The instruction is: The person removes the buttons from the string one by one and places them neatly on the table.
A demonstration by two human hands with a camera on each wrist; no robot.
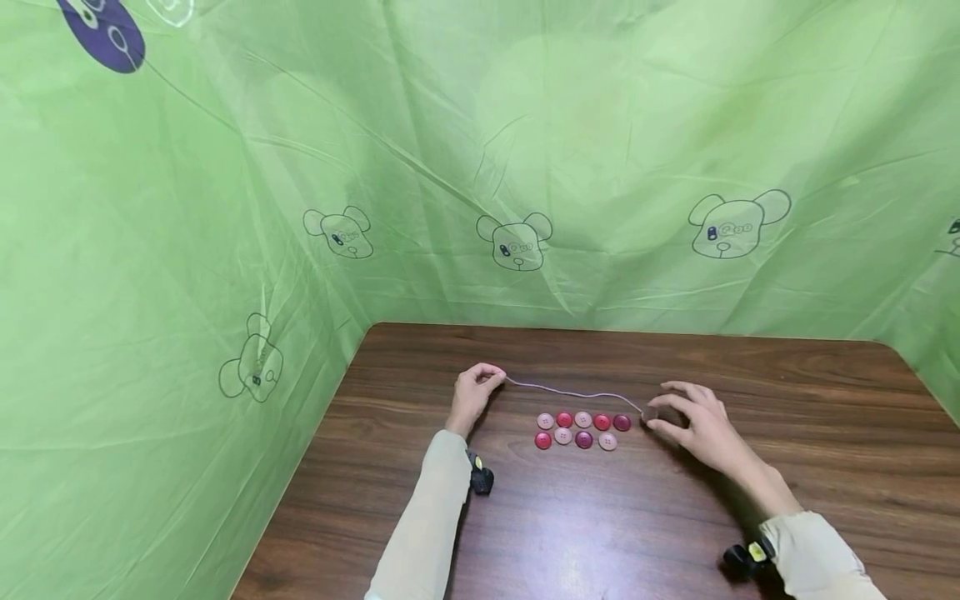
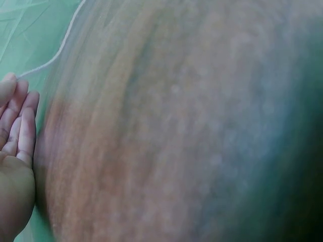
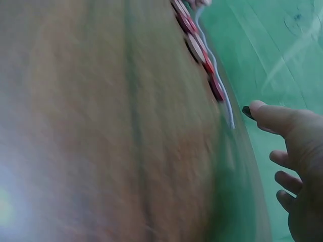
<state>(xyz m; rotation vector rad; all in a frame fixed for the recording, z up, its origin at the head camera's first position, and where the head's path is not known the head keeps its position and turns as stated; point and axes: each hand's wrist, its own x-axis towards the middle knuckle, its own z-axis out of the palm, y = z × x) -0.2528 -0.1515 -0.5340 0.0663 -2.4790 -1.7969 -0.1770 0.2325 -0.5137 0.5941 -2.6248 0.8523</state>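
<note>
My left hand (image 1: 471, 395) pinches one end of a thin pale purple cord (image 1: 558, 390) between thumb and forefinger. The cord runs in a loose wave to the right, and its other end lies close to my right hand (image 1: 701, 427). Between that hand's thumb and forefinger is a small round button (image 1: 649, 412); in the right wrist view only its dark edge (image 3: 247, 112) shows at the thumb tip. The cord's end (image 3: 232, 125) appears apart from those fingers. Several pink, red and plum buttons (image 1: 583, 439) lie in two rows below the cord.
The brown wooden table (image 1: 825, 417) reaches under both arms. Green cloth (image 1: 600, 167) with printed bear heads hangs behind it and on the left. A dark wrist camera sits on each forearm.
</note>
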